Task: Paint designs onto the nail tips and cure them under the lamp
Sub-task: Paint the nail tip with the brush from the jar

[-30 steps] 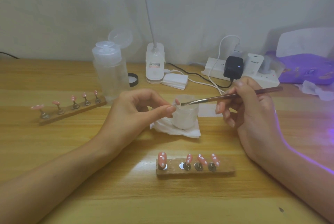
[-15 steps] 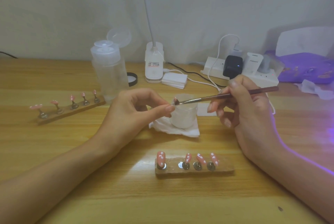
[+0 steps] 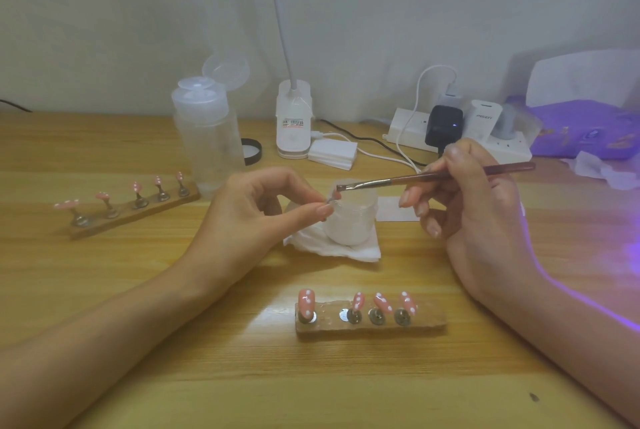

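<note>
Glossy nail tips — matt wooden table.

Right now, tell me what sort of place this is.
Probably a home nail-art desk: pink nail tips stand on a wooden holder, the right hand holds a brush, and a purple-lit curing lamp sits by a power strip.

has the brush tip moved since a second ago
Yes, slightly: the brush tip rose against the white jar, now just above the nail tip.

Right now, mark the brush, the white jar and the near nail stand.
brush (image 3: 374, 183): head view, metal ferrule.
white jar (image 3: 349, 226): head view, front wall.
near nail stand (image 3: 429, 322): head view, bare wood at right end.
</note>
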`<control>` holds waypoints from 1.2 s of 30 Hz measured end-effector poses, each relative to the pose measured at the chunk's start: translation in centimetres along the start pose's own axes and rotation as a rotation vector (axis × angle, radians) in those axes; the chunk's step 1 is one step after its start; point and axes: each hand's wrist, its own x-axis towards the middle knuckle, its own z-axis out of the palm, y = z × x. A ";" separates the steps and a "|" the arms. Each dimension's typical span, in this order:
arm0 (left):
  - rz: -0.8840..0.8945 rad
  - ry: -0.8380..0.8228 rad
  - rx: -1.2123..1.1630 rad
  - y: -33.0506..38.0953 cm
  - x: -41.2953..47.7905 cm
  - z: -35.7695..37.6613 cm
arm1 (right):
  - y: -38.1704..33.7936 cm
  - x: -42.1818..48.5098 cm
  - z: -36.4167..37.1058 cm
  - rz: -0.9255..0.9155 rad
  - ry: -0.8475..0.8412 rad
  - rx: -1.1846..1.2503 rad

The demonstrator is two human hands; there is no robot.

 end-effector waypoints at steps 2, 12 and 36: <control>-0.004 0.006 0.008 -0.1 0.0 0.0 | 0.1 0.0 0.1 0.005 -0.011 -0.027; 0.015 0.007 0.033 -0.2 0.0 0.0 | 0.2 0.1 0.0 0.007 -0.006 -0.034; 0.028 0.021 0.056 -0.2 0.0 0.0 | 0.4 0.1 -0.3 0.035 0.040 -0.009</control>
